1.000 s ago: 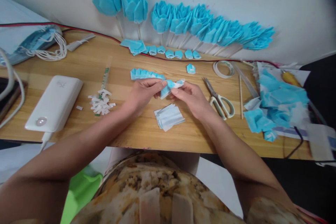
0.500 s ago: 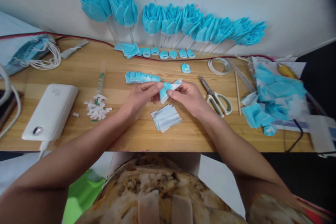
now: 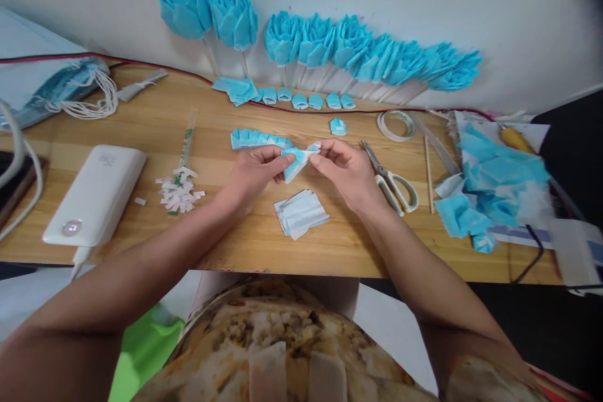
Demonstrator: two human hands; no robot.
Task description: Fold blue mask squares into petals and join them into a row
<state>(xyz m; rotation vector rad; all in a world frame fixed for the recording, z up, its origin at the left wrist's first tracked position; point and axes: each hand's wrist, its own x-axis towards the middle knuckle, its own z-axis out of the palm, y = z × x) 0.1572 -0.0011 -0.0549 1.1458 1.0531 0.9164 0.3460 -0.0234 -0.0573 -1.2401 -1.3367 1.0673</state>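
Observation:
Between my two hands is a small folded piece of blue and white sheet (image 3: 295,166), held over the middle of the table. My left hand (image 3: 257,176) pinches its left part between thumb and fingers. With thumb and forefinger, my right hand (image 3: 343,169) grips the white upper right corner. Just behind my left hand lies a row of folded blue pieces (image 3: 259,138). Nearer to me, under the hands, is a stack of pale cut sheets (image 3: 301,213). One folded blue piece (image 3: 338,126) lies behind my right hand, and scissors (image 3: 396,185) rest to its right.
Blue flowers on sticks (image 3: 282,38) lean along the wall, with small folded blue pieces (image 3: 299,100) before them. A white power bank (image 3: 97,195) and white paper snippets (image 3: 179,191) lie left. At right are a tape roll (image 3: 396,125), a stick (image 3: 429,176) and blue scraps (image 3: 499,169).
My right hand has moved slightly right, away from the left, pulling the corner of the folded piece outward. The camera view has shifted a little.

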